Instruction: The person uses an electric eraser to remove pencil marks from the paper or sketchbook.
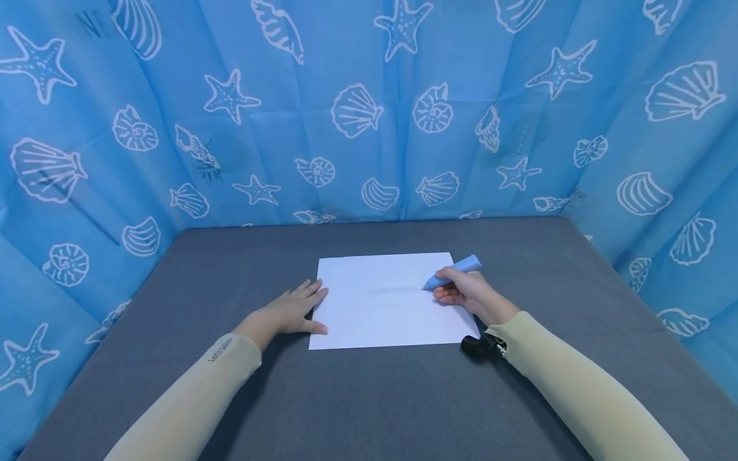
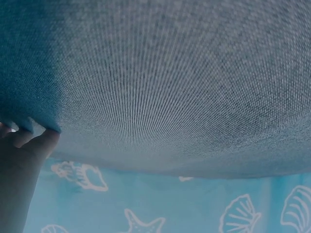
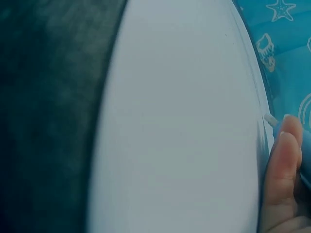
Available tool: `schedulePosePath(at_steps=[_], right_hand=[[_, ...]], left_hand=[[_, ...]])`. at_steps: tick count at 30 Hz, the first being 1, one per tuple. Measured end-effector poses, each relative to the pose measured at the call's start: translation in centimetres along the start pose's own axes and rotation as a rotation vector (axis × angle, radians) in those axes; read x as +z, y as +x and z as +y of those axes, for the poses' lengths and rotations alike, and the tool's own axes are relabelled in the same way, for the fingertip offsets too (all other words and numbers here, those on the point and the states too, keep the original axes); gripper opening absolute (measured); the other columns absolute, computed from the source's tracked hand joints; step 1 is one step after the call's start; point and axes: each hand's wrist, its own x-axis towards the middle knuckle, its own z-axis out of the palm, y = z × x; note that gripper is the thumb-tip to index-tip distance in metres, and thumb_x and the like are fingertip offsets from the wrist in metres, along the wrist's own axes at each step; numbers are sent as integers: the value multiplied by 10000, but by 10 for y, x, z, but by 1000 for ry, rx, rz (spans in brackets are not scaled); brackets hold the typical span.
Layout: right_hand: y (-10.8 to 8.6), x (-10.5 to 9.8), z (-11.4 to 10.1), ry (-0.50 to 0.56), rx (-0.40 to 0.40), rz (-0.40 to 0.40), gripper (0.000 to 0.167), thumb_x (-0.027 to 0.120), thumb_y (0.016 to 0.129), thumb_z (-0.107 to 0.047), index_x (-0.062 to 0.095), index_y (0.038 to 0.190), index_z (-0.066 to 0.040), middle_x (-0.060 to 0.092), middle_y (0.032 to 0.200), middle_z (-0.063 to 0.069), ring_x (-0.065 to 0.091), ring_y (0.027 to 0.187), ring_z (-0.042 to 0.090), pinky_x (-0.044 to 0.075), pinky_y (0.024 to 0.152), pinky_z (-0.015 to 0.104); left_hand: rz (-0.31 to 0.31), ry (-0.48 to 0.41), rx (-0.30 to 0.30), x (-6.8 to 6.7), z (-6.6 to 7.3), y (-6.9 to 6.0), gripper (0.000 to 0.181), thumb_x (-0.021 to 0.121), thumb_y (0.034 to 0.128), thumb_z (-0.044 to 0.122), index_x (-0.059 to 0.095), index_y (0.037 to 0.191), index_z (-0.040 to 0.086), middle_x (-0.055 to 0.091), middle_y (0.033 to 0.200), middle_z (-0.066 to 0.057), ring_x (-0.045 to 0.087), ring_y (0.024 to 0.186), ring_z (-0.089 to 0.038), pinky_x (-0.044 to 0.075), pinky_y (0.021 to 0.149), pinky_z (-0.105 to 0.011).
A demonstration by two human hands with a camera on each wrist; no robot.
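Note:
A white sheet of paper point(image 1: 380, 320) lies on the grey cloth, with a faint line across its middle. My right hand point(image 1: 467, 293) grips a blue marker point(image 1: 466, 264) whose tip meets the paper at the right end of that line. In the right wrist view the fingers point(image 3: 284, 160) pinch the marker point(image 3: 306, 150) near its pale tip, beside the paper point(image 3: 180, 116). My left hand point(image 1: 291, 312) lies with fingers spread, fingertips on the sheet's left edge. The left wrist view has part of the left hand point(image 2: 24, 155) at its left side.
A grey cloth point(image 1: 369, 403) covers the table. Blue curtains point(image 1: 369, 160) with white shells and starfish stand behind it and on both sides. A black strap or device point(image 1: 483, 346) sits at the right wrist by the cream sleeve point(image 1: 576, 384).

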Motion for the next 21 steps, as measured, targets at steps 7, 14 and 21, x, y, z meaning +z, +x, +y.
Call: schedulePosePath(at_steps=[7, 14, 21], right_hand=[[3, 2, 2, -44, -5, 42, 218, 577, 957, -133, 612, 1031, 69, 654, 698, 83, 641, 588, 123, 555, 598, 237], [3, 5, 3, -59, -3, 54, 243, 573, 957, -151, 614, 1056, 67, 654, 693, 85, 633, 579, 129, 555, 592, 246], [4, 5, 4, -78, -16, 76, 250, 566, 953, -154, 616, 1047, 73, 653, 686, 78, 631, 586, 123, 552, 599, 237]], left_hand=[[-4, 1, 7, 0, 1, -2, 941, 599, 872, 607, 202, 1558, 100, 77, 1622, -124, 20, 1474, -348, 117, 1141, -573], [-2, 3, -2, 2, 0, 1, 935, 595, 874, 607, 195, 1561, 114, 72, 1625, -107, 16, 1477, -335, 112, 1145, -564], [-3, -1, 14, 1, 0, 0, 950, 593, 873, 611, 191, 1558, 90, 71, 1622, -130, 16, 1474, -351, 107, 1142, -574]])
